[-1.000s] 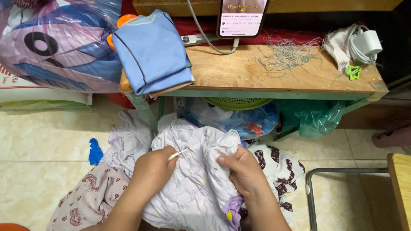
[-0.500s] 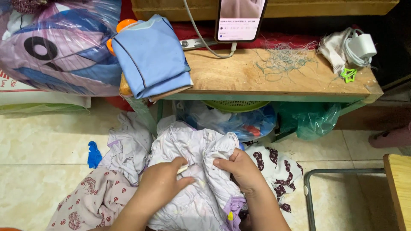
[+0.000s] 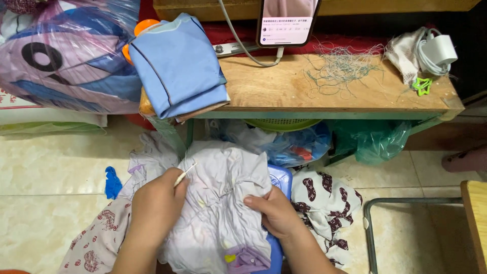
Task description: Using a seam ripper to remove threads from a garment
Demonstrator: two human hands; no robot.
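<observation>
A crumpled pale lilac garment (image 3: 223, 203) lies in front of me over a blue stool (image 3: 280, 178). My left hand (image 3: 154, 208) rests on its left side and pinches a small cream-coloured stick-like tool (image 3: 184, 173) whose tip points up and right. My right hand (image 3: 274, 210) grips a fold of the same garment on its right side, fingers curled into the cloth. A purple patch (image 3: 243, 256) shows at the garment's lower edge.
A low wooden bench (image 3: 304, 89) stands ahead with a folded blue garment (image 3: 177, 66), a phone (image 3: 289, 20) on a cable, loose threads (image 3: 342, 66) and a white charger (image 3: 439, 50). Bags (image 3: 299, 144) sit beneath. Patterned cloths (image 3: 327, 203) lie on the tiled floor; a metal frame (image 3: 375, 228) stands at right.
My left hand has drawn back to the garment's left side with the small tool showing again. My right hand has shifted its grip lower on the cloth.
</observation>
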